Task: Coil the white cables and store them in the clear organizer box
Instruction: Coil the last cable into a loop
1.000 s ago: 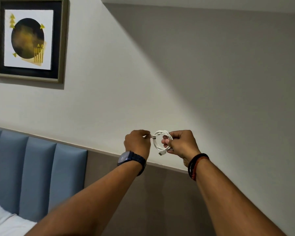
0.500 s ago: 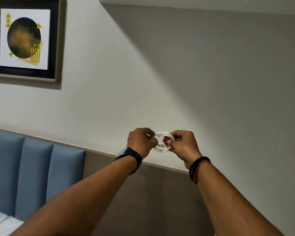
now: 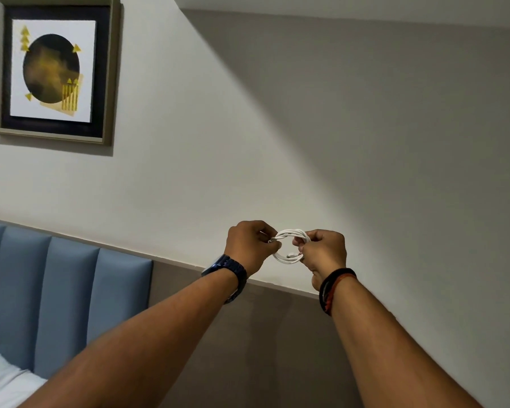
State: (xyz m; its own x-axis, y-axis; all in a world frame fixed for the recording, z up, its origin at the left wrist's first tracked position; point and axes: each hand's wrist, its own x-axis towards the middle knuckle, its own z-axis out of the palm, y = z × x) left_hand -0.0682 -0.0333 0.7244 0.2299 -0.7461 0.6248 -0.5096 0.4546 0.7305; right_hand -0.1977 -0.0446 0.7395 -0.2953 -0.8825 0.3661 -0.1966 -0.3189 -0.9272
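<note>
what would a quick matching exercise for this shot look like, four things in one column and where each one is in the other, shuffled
Things:
1 white cable
2 watch
3 bracelets
4 framed picture

Places:
A on the wall, upper left
B worn on the right wrist
C gripped between the left hand and the right hand
D worn on the left wrist

Pairs: 1-C, 2-D, 3-B, 4-A

Nothing here can be read as text, a label, a brand, a number or a sign. The framed print (image 3: pixel 52 72) on the wall carries only a dark circle with yellow triangles and bars. The wristwatch (image 3: pixel 227 267) shows no legible face.
</note>
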